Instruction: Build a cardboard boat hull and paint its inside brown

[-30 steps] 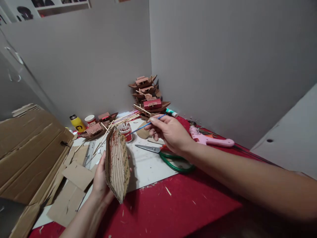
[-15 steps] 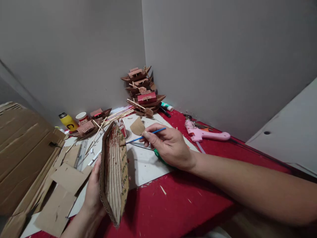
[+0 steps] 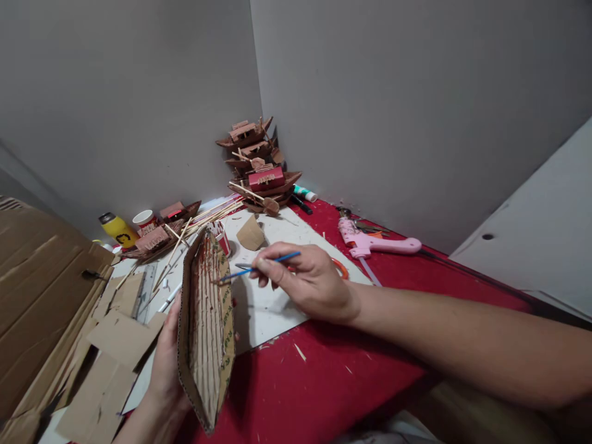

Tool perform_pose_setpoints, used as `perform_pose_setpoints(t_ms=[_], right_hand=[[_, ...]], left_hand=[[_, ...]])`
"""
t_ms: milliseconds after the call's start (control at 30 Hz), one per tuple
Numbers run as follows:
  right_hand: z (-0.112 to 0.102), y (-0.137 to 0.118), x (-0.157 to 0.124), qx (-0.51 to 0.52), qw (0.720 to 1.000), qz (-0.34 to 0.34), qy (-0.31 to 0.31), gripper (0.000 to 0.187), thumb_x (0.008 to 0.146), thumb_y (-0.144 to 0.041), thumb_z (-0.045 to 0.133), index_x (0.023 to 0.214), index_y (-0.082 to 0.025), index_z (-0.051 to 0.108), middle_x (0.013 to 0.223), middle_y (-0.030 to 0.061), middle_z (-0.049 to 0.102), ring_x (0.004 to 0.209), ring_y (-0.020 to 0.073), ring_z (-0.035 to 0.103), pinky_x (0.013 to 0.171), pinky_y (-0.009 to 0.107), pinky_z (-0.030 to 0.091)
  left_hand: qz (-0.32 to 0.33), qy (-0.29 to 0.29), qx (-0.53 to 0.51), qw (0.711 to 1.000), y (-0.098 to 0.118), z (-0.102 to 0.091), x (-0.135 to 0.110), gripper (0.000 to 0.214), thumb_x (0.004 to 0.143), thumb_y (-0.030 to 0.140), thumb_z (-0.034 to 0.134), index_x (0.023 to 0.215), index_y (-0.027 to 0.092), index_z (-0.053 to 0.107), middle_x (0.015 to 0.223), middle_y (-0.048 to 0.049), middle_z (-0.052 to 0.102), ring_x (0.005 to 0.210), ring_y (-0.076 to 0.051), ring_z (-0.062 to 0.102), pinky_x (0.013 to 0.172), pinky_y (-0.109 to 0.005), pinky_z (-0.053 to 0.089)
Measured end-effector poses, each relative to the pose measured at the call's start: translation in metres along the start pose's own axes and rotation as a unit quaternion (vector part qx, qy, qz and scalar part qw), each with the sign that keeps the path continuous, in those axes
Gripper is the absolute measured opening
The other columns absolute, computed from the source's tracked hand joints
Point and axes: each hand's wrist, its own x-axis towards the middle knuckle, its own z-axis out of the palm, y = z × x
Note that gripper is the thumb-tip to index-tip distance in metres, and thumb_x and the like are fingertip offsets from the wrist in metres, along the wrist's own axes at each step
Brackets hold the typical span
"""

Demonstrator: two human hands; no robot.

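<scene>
A cardboard boat hull (image 3: 208,345) with a ridged inside is tilted up in my left hand (image 3: 167,357), whose fingers are mostly hidden behind it. Reddish-brown paint streaks the ridges near its far end. My right hand (image 3: 314,280) pinches a thin blue paintbrush (image 3: 245,271), its tip down at the painted ridges inside the hull. Just beyond the hull stands a paint-smeared red and white paper cup (image 3: 224,239). Scissors (image 3: 341,269) with an orange handle lie partly hidden under my right hand.
Finished brown model boats (image 3: 263,185) are stacked in the corner. On the right rests a pink glue gun (image 3: 377,242). Cardboard pieces (image 3: 123,336), a clear ruler (image 3: 147,290), thin sticks (image 3: 217,214) and a yellow bottle (image 3: 119,230) lie or stand to the left. A large cardboard box (image 3: 46,308) borders the table.
The brush tip has moved from the hull's right rim inward and slightly nearer, onto the inner ridges. My right hand has shifted down with it. The whole view has turned slightly.
</scene>
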Motion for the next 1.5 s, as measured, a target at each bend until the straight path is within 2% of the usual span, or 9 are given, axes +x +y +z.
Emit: perform_pose_setpoints(t_ms=[167,400,667,800,967,1167,1333,1400,1500], right_hand=[[0.006,-0.007,-0.003,0.100,0.991,0.070,-0.061,0.017,0.089,-0.024,0.053,0.079,-0.013,0.062,0.066,0.0019,0.065,0.052,0.0079,0.060,0.047,0.019,0.050],[-0.002,0.012,0.014,0.112,0.986,0.079,0.098,0.017,0.086,-0.031,0.060,0.080,-0.016,0.063,0.065,-0.0002,0.065,0.053,0.0077,0.060,0.043,0.017,0.045],[0.005,0.009,0.004,0.124,0.990,0.040,0.045,0.012,0.086,-0.025,0.060,0.082,-0.015,0.066,0.069,0.0007,0.067,0.055,0.0079,0.062,0.047,0.018,0.048],[0.000,0.014,0.010,0.114,0.988,0.053,0.089,0.015,0.086,-0.029,0.060,0.081,-0.016,0.064,0.069,0.0008,0.067,0.055,0.0081,0.061,0.044,0.018,0.047],[0.002,0.015,0.009,0.115,0.992,0.041,0.043,0.016,0.087,-0.029,0.059,0.083,-0.015,0.064,0.074,0.0024,0.069,0.057,0.0089,0.063,0.049,0.020,0.050],[-0.005,0.001,0.026,0.050,0.988,0.028,0.145,0.018,0.087,-0.034,0.058,0.085,-0.015,0.061,0.067,0.0008,0.065,0.057,0.0102,0.061,0.045,0.020,0.047],[-0.001,0.012,0.064,-0.080,0.994,0.042,0.058,0.015,0.091,-0.029,0.050,0.092,-0.016,0.057,0.077,0.0021,0.066,0.061,0.0100,0.062,0.054,0.021,0.047],[0.007,0.023,0.082,-0.223,0.973,0.058,-0.011,0.014,0.092,-0.022,0.046,0.093,-0.015,0.058,0.081,0.0039,0.067,0.068,0.0120,0.063,0.064,0.023,0.047],[0.020,0.039,0.107,-0.297,0.950,0.071,-0.069,0.010,0.085,-0.015,0.054,0.082,-0.013,0.063,0.085,0.0099,0.069,0.082,0.0202,0.063,0.074,0.029,0.045]], left_hand=[[-0.009,0.005,-0.007,1.000,0.000,-0.002,0.001,0.039,0.088,0.028,0.047,0.124,0.018,0.057,0.078,-0.0091,0.074,0.062,-0.024,0.070,0.056,-0.033,0.058],[-0.081,-0.055,-0.004,0.995,-0.006,-0.011,0.005,0.036,0.087,0.038,0.047,0.108,0.016,0.066,0.074,-0.0119,0.073,0.068,-0.029,0.071,0.059,-0.040,0.059],[-0.127,-0.078,0.005,0.989,-0.001,-0.009,0.003,0.047,0.088,0.046,0.045,0.109,0.010,0.066,0.075,-0.0145,0.073,0.067,-0.030,0.071,0.064,-0.043,0.059],[-0.093,-0.074,0.011,0.993,-0.002,-0.009,0.001,0.041,0.086,0.039,0.052,0.120,0.016,0.060,0.076,-0.0098,0.074,0.065,-0.026,0.071,0.065,-0.040,0.059],[-0.115,-0.071,0.014,0.991,-0.003,-0.008,0.001,0.046,0.085,0.042,0.051,0.117,0.010,0.061,0.074,-0.0128,0.073,0.061,-0.028,0.070,0.064,-0.042,0.059],[-0.006,-0.019,-0.040,0.999,0.010,-0.007,0.005,0.040,0.090,0.033,0.043,0.123,0.016,0.058,0.074,-0.0090,0.074,0.068,-0.026,0.072,0.063,-0.037,0.060],[0.103,-0.012,-0.114,0.988,0.029,-0.012,0.017,0.038,0.090,0.027,0.037,0.111,0.011,0.064,0.068,-0.0094,0.073,0.065,-0.025,0.071,0.062,-0.037,0.060],[0.114,-0.024,-0.128,0.985,0.031,-0.015,0.023,0.036,0.089,0.026,0.038,0.106,0.011,0.065,0.068,-0.0086,0.073,0.065,-0.023,0.071,0.063,-0.036,0.060],[0.105,-0.033,-0.130,0.985,0.028,-0.019,0.029,0.031,0.087,0.023,0.041,0.100,0.011,0.066,0.071,-0.0082,0.073,0.063,-0.021,0.071,0.062,-0.033,0.059]])
